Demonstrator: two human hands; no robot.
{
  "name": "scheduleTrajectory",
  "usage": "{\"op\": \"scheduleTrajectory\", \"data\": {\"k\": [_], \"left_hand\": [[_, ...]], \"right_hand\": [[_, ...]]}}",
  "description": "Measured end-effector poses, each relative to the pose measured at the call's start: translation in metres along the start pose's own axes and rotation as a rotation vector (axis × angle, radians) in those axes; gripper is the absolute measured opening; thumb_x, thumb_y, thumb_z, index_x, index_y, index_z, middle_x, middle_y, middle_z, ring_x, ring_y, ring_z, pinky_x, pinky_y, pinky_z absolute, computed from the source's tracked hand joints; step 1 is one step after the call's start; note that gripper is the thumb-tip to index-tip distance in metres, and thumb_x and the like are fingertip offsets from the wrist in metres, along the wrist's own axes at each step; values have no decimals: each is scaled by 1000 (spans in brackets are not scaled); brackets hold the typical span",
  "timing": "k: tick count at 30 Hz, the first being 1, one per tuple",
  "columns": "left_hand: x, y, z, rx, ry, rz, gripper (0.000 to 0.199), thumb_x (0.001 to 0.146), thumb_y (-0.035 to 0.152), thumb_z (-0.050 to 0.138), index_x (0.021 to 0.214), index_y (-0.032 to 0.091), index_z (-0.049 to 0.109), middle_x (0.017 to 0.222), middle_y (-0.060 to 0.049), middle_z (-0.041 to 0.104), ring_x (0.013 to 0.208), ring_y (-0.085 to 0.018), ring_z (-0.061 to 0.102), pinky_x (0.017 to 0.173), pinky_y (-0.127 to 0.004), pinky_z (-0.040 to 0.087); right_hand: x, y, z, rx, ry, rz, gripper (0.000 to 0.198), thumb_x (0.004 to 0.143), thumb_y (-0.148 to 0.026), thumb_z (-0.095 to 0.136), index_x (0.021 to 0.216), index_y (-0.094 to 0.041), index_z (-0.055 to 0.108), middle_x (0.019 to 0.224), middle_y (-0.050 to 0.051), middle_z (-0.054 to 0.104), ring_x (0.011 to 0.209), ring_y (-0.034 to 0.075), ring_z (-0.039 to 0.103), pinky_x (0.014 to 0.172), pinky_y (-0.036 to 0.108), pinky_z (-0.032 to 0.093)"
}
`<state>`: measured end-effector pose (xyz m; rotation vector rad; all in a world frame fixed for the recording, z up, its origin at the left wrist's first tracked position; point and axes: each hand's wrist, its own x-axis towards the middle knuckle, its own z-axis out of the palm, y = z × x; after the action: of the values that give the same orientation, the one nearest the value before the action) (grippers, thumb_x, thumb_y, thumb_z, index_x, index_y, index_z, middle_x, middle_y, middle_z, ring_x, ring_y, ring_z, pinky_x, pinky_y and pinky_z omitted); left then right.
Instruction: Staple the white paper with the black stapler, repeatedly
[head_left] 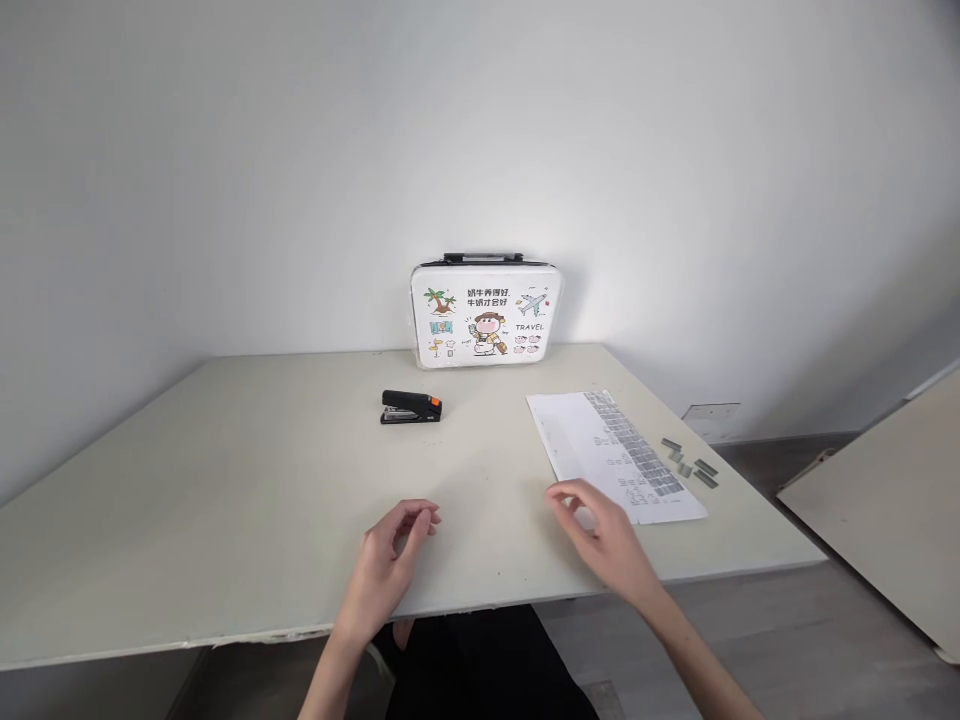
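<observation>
Left hand [390, 556] loosely curled, empty, stapler [411, 407] untouched at its twelve o'clock; right hand [609, 542] likewise, paper [574, 430] at one, staples [706, 480] at two: we judge nothing taken up, all pieces lying separate.

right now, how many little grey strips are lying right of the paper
5 visible, right of the paper: one dark strip farthest back, a paler strip just nearer, another paler one beyond that, two darker ones rightmost. Overlap could hide more.

white case [486, 318]: "TRAVEL", "奶牛养得好,牛奶才会好" | paper [616, 455]: print too small to read
</observation>
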<state>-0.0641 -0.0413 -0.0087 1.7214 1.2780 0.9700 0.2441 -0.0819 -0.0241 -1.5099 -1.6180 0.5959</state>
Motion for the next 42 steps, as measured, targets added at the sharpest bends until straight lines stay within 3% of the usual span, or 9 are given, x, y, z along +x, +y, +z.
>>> {"op": "scheduleTrajectory", "data": {"k": [4,10,15,18,22,27,30,36,42], "left_hand": [[-1,4,1,4,0,-9,39,101,58,53,108,24,72,103,-7,77,98,-26,73,88,-36,58],[-2,6,1,3,16,6,36,101,56,54,106,25,72,101,-6,77,100,-26,73,88,-35,56],[-1,-1,3,123,60,51,34,102,54,51,110,27,72,118,-8,74,109,-28,70,77,-33,58],[4,-5,2,235,55,165,33,104,50,50,119,28,70,137,-9,67,130,-30,60,98,-41,56],[16,-21,-8,457,2,253,44,102,52,52,136,28,65,155,-8,56,154,-34,35,123,-57,33],[27,-52,-38,805,-69,192,64,101,64,48,156,31,50,168,-3,39,159,-37,23,126,-59,26],[30,-65,-61,902,-86,216,62,103,65,44,157,35,49,169,2,35,159,-34,23,128,-57,25],[32,-76,-93,834,-78,292,59,101,65,48,152,35,55,165,3,42,155,-32,36,126,-54,33],[28,-73,-96,723,-8,312,53,99,63,55,143,33,64,159,1,52,150,-31,43,122,-53,42]], "right_hand": [[6,51,-40,-374,168,-88,42,105,-52,44,136,-28,61,148,11,60,138,33,55,109,53,51],[-7,89,-51,-631,-19,3,59,107,-54,35,158,-27,47,168,7,38,158,35,28,124,65,32],[-40,43,-6,-588,-63,-82,57,109,-48,38,164,-35,36,171,0,30,159,33,24,126,65,28],[-55,1,30,-498,-128,-123,58,108,-47,41,165,-40,31,172,-4,27,159,34,23,126,66,29],[-58,-51,70,-351,-208,-147,54,107,-49,44,161,-43,41,171,-5,28,158,39,25,125,67,30],[-45,-70,67,-165,-318,-127,50,108,-51,41,158,-47,42,171,-11,30,160,32,23,125,59,35],[-39,-34,33,-213,-138,-40,52,106,-53,44,157,-42,44,171,-6,32,160,32,22,126,59,32],[-37,97,-61,-519,306,168,76,96,-69,44,154,-20,46,168,19,30,157,43,25,121,65,32],[-11,172,-115,-535,387,383,112,81,-83,53,162,-9,29,164,30,30,155,46,25,120,59,34]]}}
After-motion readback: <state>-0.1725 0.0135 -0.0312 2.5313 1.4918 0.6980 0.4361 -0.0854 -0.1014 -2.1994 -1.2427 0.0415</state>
